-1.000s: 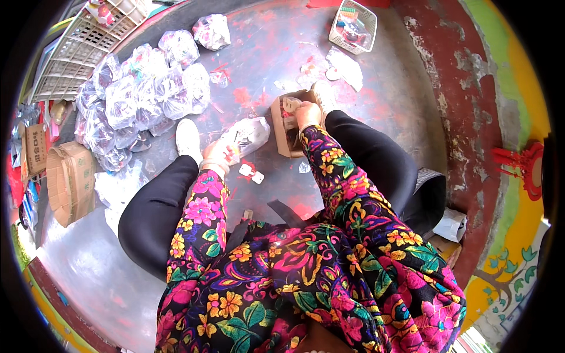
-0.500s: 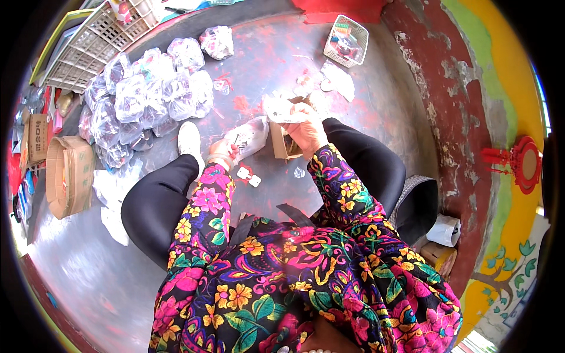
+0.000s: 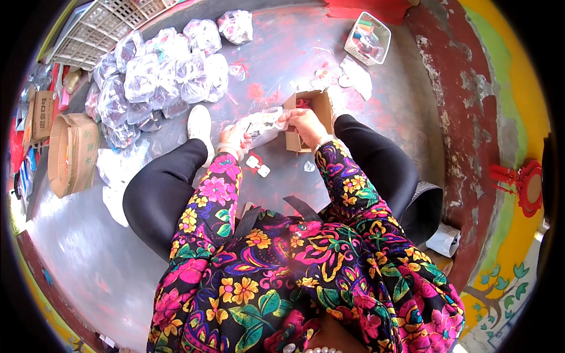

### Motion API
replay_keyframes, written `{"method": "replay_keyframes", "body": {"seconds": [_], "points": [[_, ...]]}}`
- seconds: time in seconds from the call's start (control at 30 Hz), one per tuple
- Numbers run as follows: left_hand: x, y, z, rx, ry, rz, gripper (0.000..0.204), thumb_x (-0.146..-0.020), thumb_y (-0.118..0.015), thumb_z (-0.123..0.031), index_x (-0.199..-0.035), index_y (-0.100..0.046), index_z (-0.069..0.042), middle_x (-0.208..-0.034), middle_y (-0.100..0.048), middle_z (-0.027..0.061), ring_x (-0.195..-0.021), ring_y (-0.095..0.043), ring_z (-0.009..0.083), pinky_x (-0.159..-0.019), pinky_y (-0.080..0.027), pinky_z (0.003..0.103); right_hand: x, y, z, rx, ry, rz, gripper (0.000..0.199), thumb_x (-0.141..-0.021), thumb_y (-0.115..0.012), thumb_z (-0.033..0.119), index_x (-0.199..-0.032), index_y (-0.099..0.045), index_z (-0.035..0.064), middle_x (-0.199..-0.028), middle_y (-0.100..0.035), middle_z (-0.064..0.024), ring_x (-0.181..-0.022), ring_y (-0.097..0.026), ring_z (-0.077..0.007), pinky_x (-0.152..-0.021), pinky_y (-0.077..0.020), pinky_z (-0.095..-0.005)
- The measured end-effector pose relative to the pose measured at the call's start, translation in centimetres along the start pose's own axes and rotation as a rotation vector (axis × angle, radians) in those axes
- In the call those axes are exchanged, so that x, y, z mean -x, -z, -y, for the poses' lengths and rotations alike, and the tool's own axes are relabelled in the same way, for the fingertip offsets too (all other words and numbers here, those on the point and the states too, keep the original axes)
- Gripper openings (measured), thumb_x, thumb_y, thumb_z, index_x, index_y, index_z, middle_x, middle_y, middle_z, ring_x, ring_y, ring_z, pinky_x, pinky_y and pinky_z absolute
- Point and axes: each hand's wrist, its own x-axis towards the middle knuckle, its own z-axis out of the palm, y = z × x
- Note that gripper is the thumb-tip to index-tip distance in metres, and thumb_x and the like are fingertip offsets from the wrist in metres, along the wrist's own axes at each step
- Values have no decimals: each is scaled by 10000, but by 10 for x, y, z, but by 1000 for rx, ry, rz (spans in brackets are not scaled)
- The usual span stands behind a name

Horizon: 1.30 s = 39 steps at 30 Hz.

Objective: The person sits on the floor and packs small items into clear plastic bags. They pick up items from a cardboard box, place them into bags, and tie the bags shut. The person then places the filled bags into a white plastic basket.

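Head view: my left hand [image 3: 233, 139] grips a translucent plastic bag [image 3: 262, 136], right hand [image 3: 305, 125] pinching clear plastic [image 3: 275, 117]; filled transparent bags [image 3: 142, 79] already heaped, this one not.

Bright glare whitens the floor [image 3: 76, 250] at left, and edges bow.

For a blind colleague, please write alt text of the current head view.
The left hand holds a translucent plastic bag, the right hand at its edge. An open cardboard box stands behind the right hand; filled clear bags are piled at left.
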Motion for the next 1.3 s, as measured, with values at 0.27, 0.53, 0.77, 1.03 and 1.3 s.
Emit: {"method": "replay_keyframes", "body": {"seconds": [0.27, 0.53, 0.77, 1.03, 1.3], "points": [[-2, 2, 8, -79, -80, 35, 229, -828, -431, -221, -937, -514, -39, -662, -597, 97, -514, -565, 165, -389, -392, 237, -67, -30, -54, 146, -477, -171, 98, -760, -518, 21, -812, -574, -41, -795, -594, -106, -704, -589, -187, -647, -504, -271], [6, 2, 1, 12, -18, 27, 201, -817, -443, -200, -910, -521, -40, -646, -582, 79, -504, -550, 141, -385, -379, 216, -110, -14, -78, 1647, 433, 300, 272, -705, -557, 53, -976, -579, 35, -968, -587, -143, -860, -581, -291, -741, -467, -352], [-9, 8, 12, 67, 33, 21, 231, -823, -473, -248, -965, -501, -67, -686, -581, 73, -533, -553, 157, -441, -405, 240, -65, -13, -39, -56, -350, 131, 169, -784, -513, 138, -834, -614, 11, -827, -615, -93, -743, -592, -203, -692, -471, -281], [-12, 10, 13, 119, 35, 39, 217, -837, -431, -188, -995, -470, -45, -710, -563, 93, -569, -554, 190, -451, -414, 260, -33, 111, 48, 15, 165, -160, 153, -721, -508, 27, -835, -604, -6, -758, -606, -66, -675, -569, -128, -609, -445, -223], [-7, 7, 8, 61, 61, 40, 229, -842, -426, -213, -992, -470, -46, -698, -562, 91, -554, -550, 191, -449, -408, 268, -82, 90, -61, 1387, -134, -207, 320, -744, -460, 141, -1035, -555, 51, -1045, -550, -195, -966, -542, -305, -848, -422, -363]]}}
